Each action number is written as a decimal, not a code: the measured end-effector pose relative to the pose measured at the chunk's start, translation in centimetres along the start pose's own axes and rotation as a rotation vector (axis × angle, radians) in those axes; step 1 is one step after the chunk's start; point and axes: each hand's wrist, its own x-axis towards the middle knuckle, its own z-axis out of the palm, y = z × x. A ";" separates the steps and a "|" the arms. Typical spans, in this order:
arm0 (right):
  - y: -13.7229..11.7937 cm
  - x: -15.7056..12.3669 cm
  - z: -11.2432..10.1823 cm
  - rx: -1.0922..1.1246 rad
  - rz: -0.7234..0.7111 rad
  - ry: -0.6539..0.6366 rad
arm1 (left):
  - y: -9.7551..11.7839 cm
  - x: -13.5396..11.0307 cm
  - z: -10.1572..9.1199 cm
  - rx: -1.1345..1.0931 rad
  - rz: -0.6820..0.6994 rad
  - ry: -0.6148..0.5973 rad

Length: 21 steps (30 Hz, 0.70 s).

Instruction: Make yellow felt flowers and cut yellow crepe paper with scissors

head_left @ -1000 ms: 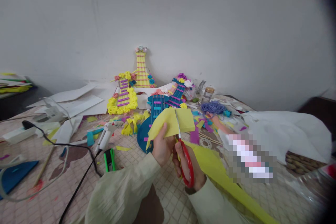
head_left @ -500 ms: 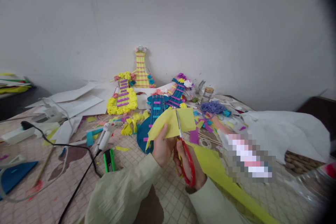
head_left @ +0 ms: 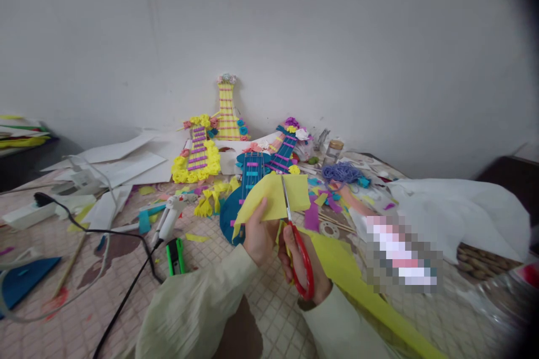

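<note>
My left hand [head_left: 258, 237] pinches a piece of yellow paper [head_left: 264, 196], thumb on its near face, and holds it up above the table. Red-handled scissors [head_left: 304, 261] are gripped in my right hand [head_left: 300, 252], their blades pointing away across the yellow paper. Part of the paper extends to the right of the blades. Under my right hand and forearm lies a long yellow sheet [head_left: 343, 266]. Just beyond the held paper rests a blue guitar-shaped craft [head_left: 231, 210] with purple and light-blue strips.
A white glue gun [head_left: 169, 219] and a green utility knife [head_left: 175, 256] lie left of my hands, with a black cord [head_left: 130, 294] nearby. Decorated crafts, including a yellow one [head_left: 227, 112], lean at the wall. Purple yarn [head_left: 342, 172] and a white bag [head_left: 458, 202] are right.
The yellow paper and my left hand have shifted slightly left. The paper's right end has moved a little left and down. My right hand and the scissors stay nearly in place.
</note>
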 end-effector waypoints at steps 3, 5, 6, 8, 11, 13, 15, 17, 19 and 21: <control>0.0 0.0 0.0 0.002 0.006 0.001 | 0.1 0.1 0.0 0.001 0.003 0.006; 0.0 0.0 0.0 0.000 0.019 0.003 | 0.1 0.1 -0.1 0.000 0.007 -0.014; 0.0 0.0 0.0 -0.004 0.027 0.006 | 0.2 0.1 -0.1 0.000 0.006 -0.027; 0.0 0.0 0.0 -0.014 0.039 0.008 | 0.2 0.1 -0.2 -0.001 0.018 -0.050; -0.1 0.0 -0.1 -0.016 0.022 -0.004 | 0.1 0.2 -0.3 -0.004 0.043 -0.060; -0.1 0.0 -0.1 -0.008 -0.002 -0.015 | 0.0 0.3 -0.3 -0.018 0.062 -0.057; -0.2 -0.1 -0.1 0.005 -0.013 -0.014 | 0.0 0.3 -0.3 -0.033 0.067 -0.059; -0.3 -0.1 -0.1 0.011 -0.011 -0.012 | -0.1 0.3 -0.4 -0.041 0.063 -0.070; -0.4 -0.2 -0.1 0.014 -0.007 -0.008 | -0.2 0.3 -0.4 -0.044 0.055 -0.074; -0.5 -0.2 -0.2 0.012 -0.007 -0.003 | -0.2 0.3 -0.5 -0.050 0.063 -0.071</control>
